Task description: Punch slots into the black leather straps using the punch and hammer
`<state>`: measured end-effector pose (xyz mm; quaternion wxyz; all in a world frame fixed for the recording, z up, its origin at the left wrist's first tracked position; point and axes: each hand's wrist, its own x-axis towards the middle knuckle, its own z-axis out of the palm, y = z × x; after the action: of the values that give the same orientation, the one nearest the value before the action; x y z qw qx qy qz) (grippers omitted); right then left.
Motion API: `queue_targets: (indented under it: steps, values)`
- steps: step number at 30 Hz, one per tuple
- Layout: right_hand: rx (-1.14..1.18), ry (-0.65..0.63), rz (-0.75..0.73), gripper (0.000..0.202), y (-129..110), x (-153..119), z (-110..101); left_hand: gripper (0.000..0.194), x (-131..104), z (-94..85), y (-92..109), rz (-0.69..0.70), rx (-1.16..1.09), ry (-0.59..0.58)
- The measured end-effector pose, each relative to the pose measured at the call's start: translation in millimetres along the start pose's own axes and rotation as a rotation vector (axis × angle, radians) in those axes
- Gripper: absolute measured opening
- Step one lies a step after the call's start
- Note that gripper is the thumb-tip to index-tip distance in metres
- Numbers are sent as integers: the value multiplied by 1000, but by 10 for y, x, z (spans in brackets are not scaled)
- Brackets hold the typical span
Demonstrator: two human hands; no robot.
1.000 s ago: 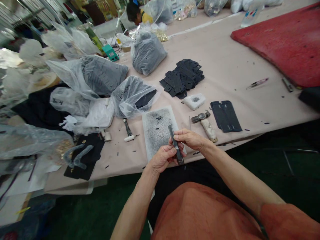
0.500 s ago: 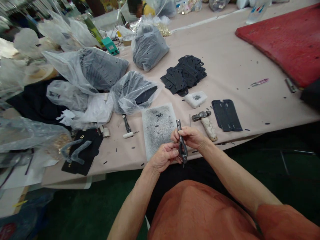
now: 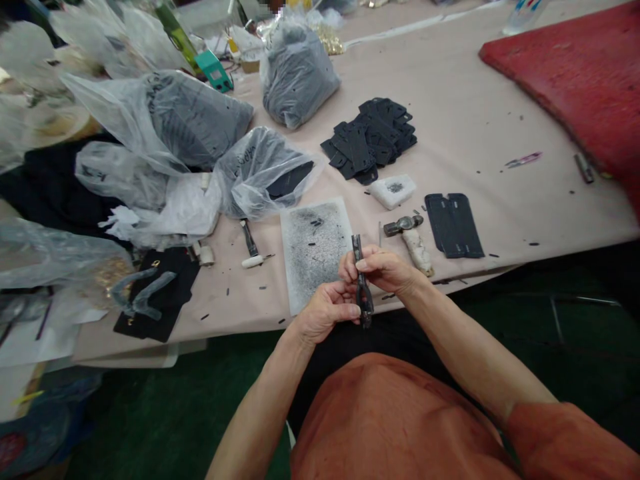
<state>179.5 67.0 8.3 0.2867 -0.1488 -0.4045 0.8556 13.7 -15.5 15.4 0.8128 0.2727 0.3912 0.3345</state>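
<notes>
A dark metal punch [image 3: 363, 293], long and narrow with an open loop in its lower half, stands upright between my hands at the table's front edge. My right hand [image 3: 383, 268] is closed round its upper part, thumb across the shaft. My left hand [image 3: 327, 309] pinches the lower part, its thumb pressed against the loop. Just behind them lies a white board [image 3: 300, 227] speckled with black marks and small black slugs. To the right is a hammer [image 3: 415, 250] with a wrapped handle, beside a slotted black piece [image 3: 454, 225].
Behind the board is a pile of black cut pieces [image 3: 370, 140] and a white block [image 3: 393, 192]. Plastic bags [image 3: 200, 120] crowd the left. Pink-handled snips [image 3: 525, 160] and a red slab [image 3: 575, 73] lie right. A white-handled tool [image 3: 255, 257] sits left of the board.
The view has tilted down slightly, so the table's things sit higher in the picture. My left thumb has shifted a little along the punch; both hands still hold it.
</notes>
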Motion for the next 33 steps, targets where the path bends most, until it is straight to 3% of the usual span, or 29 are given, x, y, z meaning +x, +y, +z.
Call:
queue_targets:
  steps: [22,25,33]
  values:
    - [167,86,12,24,91,21,25,42,-88,123,43,14,-39,61]
    - [55,153,36,27,61,9,32,42,-86,102,40,4,-5,77]
    - [-540,314,139,22,-86,35,168,40,-59,-30,54,54,239,145]
